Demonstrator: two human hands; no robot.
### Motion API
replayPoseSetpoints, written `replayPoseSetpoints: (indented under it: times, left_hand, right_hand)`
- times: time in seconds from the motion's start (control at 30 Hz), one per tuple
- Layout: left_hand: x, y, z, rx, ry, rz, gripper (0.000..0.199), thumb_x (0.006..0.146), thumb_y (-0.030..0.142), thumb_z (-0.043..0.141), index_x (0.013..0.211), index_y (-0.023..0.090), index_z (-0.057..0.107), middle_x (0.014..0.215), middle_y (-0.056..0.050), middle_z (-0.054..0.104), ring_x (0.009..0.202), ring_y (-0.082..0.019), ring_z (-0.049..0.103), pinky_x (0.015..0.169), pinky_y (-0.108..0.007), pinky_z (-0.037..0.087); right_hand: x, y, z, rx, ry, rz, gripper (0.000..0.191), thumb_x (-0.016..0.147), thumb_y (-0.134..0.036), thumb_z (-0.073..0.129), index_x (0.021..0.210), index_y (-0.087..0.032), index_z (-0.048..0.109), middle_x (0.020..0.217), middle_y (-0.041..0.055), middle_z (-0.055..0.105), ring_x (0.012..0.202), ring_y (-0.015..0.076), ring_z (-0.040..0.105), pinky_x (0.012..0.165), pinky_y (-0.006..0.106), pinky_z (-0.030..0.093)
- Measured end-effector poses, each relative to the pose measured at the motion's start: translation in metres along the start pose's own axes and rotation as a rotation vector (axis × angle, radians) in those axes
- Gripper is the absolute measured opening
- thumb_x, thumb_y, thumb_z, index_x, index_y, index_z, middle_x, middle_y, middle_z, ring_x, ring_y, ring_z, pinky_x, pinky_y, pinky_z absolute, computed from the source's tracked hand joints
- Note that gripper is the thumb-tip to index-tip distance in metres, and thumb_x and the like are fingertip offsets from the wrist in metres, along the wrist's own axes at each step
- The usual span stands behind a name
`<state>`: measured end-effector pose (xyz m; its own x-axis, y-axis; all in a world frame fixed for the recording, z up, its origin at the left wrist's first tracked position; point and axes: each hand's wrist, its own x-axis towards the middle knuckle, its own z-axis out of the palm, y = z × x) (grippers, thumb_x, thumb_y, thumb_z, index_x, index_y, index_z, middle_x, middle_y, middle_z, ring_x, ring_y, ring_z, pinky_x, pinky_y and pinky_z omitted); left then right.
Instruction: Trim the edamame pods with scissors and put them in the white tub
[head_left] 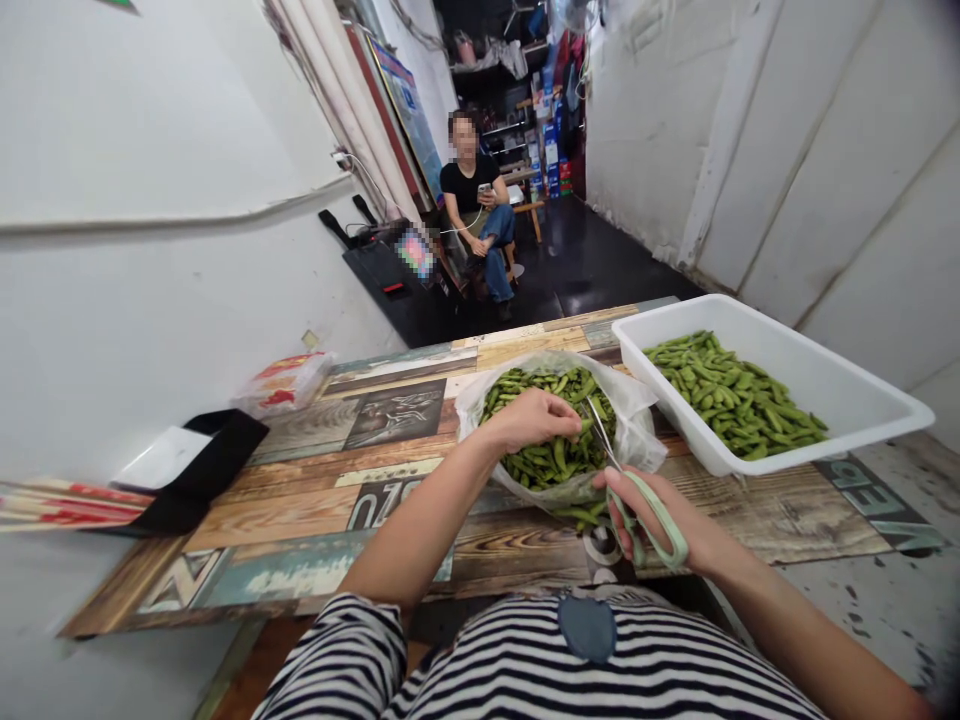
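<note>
My left hand (536, 418) is pinched on a green edamame pod (589, 425) above a clear plastic bag (474, 400). Many more pods (551, 462) fill that bag, which lies open on the table. My right hand (652, 515) grips a pair of scissors (660, 520) with pale green handles. Their metal blades point up and away, close beside the pod in my left fingers. A white plastic tub (862, 400) stands to the right of the bag, with a heap of pods (731, 395) in it. A few pods lie at the bag's near edge.
The table (405, 510) has a patchwork wood print. At its left are a black holder (202, 490) with chopsticks in red-and-white wrappers (75, 505) and a plastic packet (285, 383). Beyond the table a person (480, 195) sits holding a phone. White walls flank both sides.
</note>
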<state>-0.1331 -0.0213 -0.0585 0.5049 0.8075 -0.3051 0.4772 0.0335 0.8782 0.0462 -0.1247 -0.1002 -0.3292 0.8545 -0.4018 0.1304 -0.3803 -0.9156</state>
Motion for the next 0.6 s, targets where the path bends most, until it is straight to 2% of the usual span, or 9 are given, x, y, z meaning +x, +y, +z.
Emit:
replayPoseSetpoints:
  times: [0.2,0.3,0.4,0.47,0.6]
  left_hand:
    - [0.004,-0.006,0.007,-0.035,-0.006,-0.07,0.02,0.061,0.027,0.067,0.072,0.01,0.068,0.056,0.002,0.058,0.043,-0.003,0.035,0.042,-0.019,0.024]
    - [0.003,-0.002,0.008,-0.159,0.06,-0.05,0.02,0.059,0.025,0.07,0.072,0.011,0.063,0.056,0.004,0.055,0.045,-0.004,0.039,0.043,-0.018,0.026]
    - [0.002,0.001,0.01,-0.373,0.147,-0.014,0.028,0.058,0.027,0.073,0.076,0.012,0.059,0.053,0.006,0.048,0.043,-0.002,0.036,0.042,-0.017,0.021]
    - [0.002,0.0,0.013,-0.48,0.174,-0.014,0.031,0.056,0.029,0.076,0.076,0.012,0.058,0.052,0.007,0.045,0.042,-0.001,0.034,0.041,-0.017,0.018]
    - [0.001,-0.003,0.023,-0.566,0.16,-0.049,0.032,0.056,0.028,0.076,0.077,0.01,0.06,0.056,0.004,0.05,0.044,-0.001,0.039,0.041,-0.015,0.02]
  right_hand:
    - [0.0,0.01,0.001,0.011,0.052,0.069,0.042,0.075,-0.062,0.054,0.07,-0.021,0.045,0.044,-0.008,0.045,0.032,0.0085,0.043,0.03,0.019,0.035]
    - [-0.005,0.008,0.004,0.139,0.045,0.09,0.043,0.076,-0.062,0.054,0.084,-0.021,0.049,0.048,-0.0085,0.048,0.034,0.0083,0.045,0.033,0.02,0.039]
    - [-0.009,0.006,0.004,0.275,-0.031,0.055,0.049,0.08,-0.064,0.048,0.099,-0.019,0.049,0.056,-0.0064,0.053,0.041,0.0094,0.052,0.043,0.022,0.045]
    - [-0.01,0.008,0.004,0.285,-0.057,0.019,0.05,0.082,-0.063,0.046,0.103,-0.018,0.049,0.058,-0.0049,0.055,0.044,0.0103,0.054,0.046,0.023,0.046]
    - [-0.006,0.013,0.004,0.239,-0.055,-0.04,0.05,0.084,-0.061,0.043,0.107,-0.017,0.049,0.058,-0.0035,0.056,0.045,0.0115,0.054,0.046,0.024,0.045]
